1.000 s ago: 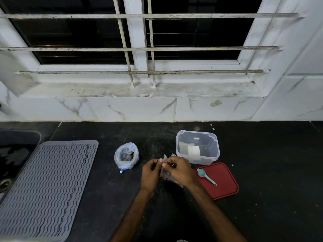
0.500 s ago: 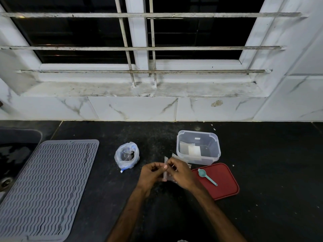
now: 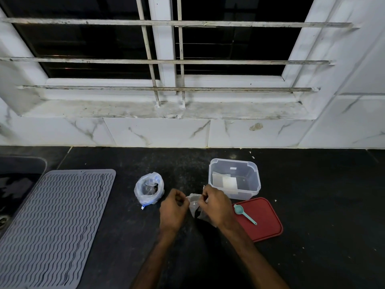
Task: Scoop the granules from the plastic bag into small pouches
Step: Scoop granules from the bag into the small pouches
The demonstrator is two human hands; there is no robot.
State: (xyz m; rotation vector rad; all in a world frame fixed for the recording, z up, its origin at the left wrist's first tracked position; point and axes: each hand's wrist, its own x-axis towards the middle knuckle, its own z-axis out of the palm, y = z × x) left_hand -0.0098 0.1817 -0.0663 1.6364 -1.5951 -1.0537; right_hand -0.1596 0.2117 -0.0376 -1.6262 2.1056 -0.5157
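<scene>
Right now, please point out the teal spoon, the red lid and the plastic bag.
teal spoon [image 3: 237, 209], head view, on its bowl.
red lid [image 3: 268, 219], head view, bare right part.
plastic bag [image 3: 150, 198], head view, on its front wall.

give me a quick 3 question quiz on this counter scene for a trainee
1. Fill in: the plastic bag of granules stands to the ____ of the small pouch.
2. True or false: the teal scoop lies on the red lid, with neither hand touching it.
3. What do the left hand and the right hand pinch between them? A) plastic bag B) small pouch C) teal scoop

Key: 1 left; 2 true; 3 B
</scene>
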